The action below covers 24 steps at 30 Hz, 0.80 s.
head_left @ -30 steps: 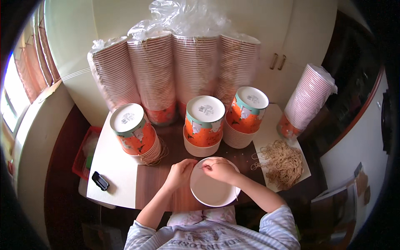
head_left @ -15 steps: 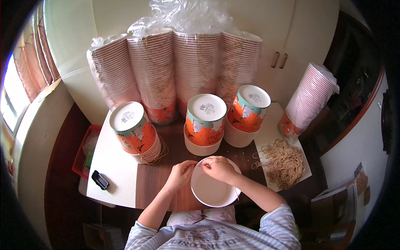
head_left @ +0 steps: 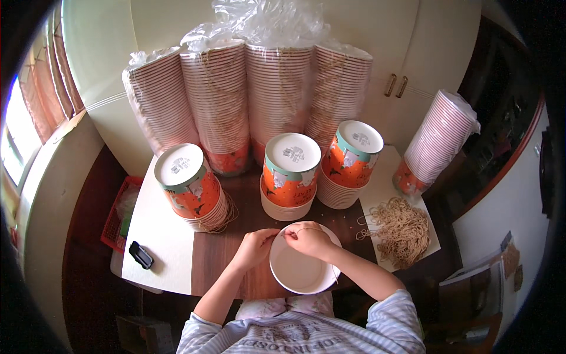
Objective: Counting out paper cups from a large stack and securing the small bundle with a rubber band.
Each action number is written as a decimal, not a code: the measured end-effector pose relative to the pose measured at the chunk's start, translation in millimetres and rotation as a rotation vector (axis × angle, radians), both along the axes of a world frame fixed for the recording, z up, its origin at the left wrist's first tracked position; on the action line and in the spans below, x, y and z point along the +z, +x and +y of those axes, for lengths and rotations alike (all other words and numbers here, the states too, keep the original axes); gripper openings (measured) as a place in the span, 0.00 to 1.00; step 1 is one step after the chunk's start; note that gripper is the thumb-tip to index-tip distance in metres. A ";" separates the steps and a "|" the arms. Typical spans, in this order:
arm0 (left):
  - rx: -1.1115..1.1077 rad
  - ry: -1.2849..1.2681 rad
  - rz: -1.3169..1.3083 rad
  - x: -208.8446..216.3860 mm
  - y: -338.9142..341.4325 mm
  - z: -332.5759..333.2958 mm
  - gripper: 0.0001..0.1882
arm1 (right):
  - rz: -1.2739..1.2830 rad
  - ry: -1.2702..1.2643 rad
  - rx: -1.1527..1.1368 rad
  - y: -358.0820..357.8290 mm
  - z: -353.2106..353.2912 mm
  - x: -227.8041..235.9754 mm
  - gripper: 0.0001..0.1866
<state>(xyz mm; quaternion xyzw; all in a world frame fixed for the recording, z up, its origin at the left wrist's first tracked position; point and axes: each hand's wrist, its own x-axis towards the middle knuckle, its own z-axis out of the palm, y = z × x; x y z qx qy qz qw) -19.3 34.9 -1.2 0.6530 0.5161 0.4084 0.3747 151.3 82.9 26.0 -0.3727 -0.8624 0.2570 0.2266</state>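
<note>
A white paper bucket stands open side up at the table's near edge, in front of my body. My left hand is closed in a pinch on its far left rim. Over the far rim, my right hand has its fingertips pressed together on a thin tan cord, part of which hangs at the bucket's right rim. The fingertips of both hands are close together; what lies exactly between them is too small to see clearly. To the right lies a tangled heap of tan cords.
Upside-down orange bucket stacks stand at left, middle and right. Behind them rise tall plastic-wrapped bucket stacks; another wrapped stack leans at far right. A black tray lies left, near a red basket.
Both hands stay at the bucket's far rim, with only a very slight shift of the fingers. Nothing else visibly moves.
</note>
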 end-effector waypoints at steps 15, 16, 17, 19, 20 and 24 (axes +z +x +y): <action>-0.125 0.138 0.236 5.1 -7.2 -21.0 0.08 | -0.099 -0.211 0.262 8.3 11.8 10.9 0.09; -0.134 0.093 0.200 7.3 -8.2 -25.5 0.07 | -0.088 -0.249 0.259 11.7 10.3 14.1 0.09; -0.144 0.049 0.163 7.1 -9.5 -28.7 0.06 | -0.088 -0.248 0.259 16.0 8.0 12.7 0.09; -0.147 0.004 -0.096 -3.1 -18.1 -34.9 0.06 | 0.069 -0.225 0.294 24.6 0.1 8.6 0.11; -0.148 -0.040 -0.354 -5.5 -23.0 -37.4 0.05 | 0.055 -0.302 0.291 28.1 -5.1 14.6 0.15; -0.382 -0.168 -0.951 26.1 -27.1 -41.6 0.03 | -0.009 -0.215 0.229 39.0 -19.8 12.3 0.25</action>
